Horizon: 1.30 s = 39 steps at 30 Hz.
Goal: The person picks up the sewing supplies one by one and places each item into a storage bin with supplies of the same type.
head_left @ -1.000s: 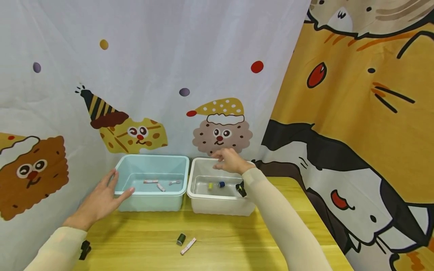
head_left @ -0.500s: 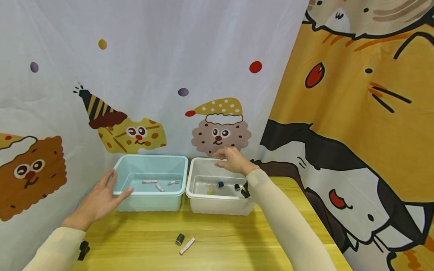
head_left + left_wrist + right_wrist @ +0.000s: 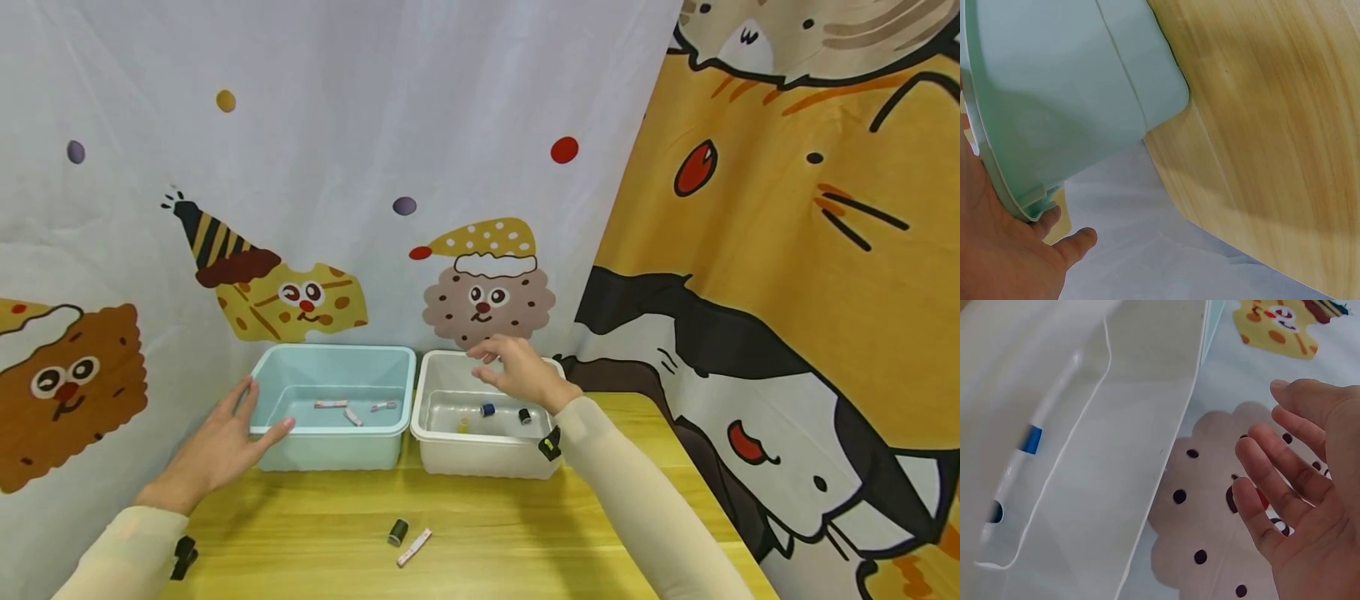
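My left hand [image 3: 217, 446] rests at the near left corner of the light blue bin [image 3: 333, 432], fingers and thumb extended along its rim. In the left wrist view, its fingertips [image 3: 1079, 247] reach past the bin's corner. Over the back of the white bin [image 3: 487, 437] hovers my right hand [image 3: 521, 371], fingers loosely spread and holding nothing. A blue thread spool [image 3: 488, 410], a black spool [image 3: 524, 416] and a yellow spool [image 3: 463, 426] lie inside the white bin. Three small pale pink-and-white strips [image 3: 331, 404] lie in the blue one.
On the wooden table [image 3: 300, 533], in front of the bins, a dark green thread spool [image 3: 398, 532] lies beside another pink-and-white strip [image 3: 414, 547]. Printed curtains [image 3: 480, 100] hang close behind the bins and along the right side.
My right wrist has drawn slightly right and back, uncovering the black spool in the white bin. The yellow spool has shifted toward the bin's front. My left hand stays at the blue bin.
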### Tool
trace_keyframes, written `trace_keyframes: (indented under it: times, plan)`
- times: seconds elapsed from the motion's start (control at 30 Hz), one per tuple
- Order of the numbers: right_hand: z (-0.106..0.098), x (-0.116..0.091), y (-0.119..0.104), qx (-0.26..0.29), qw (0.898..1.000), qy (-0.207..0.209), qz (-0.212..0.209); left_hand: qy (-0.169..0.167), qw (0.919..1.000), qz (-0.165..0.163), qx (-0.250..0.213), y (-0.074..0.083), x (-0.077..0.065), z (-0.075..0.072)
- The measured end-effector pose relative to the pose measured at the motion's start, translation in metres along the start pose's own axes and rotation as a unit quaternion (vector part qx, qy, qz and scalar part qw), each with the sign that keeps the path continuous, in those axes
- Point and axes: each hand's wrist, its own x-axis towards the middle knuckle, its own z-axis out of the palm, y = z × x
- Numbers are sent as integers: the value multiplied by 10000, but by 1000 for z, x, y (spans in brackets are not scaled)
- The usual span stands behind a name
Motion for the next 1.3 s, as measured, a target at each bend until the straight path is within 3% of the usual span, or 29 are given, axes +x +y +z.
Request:
trace_keyframes:
  times: [0.57, 0.83, 1.3]
  plan:
    - [15, -46, -31, 51, 9934, 327, -1094, -19, 9999, -87, -55, 2, -1, 0]
    - [28, -71, -44, 54, 9919, 353, -1215, -22, 10000, -82, 34, 4, -1, -1]
    - [54, -98, -55, 376, 9870, -108, -1557, -25, 9999, -83, 62, 4, 0, -1]
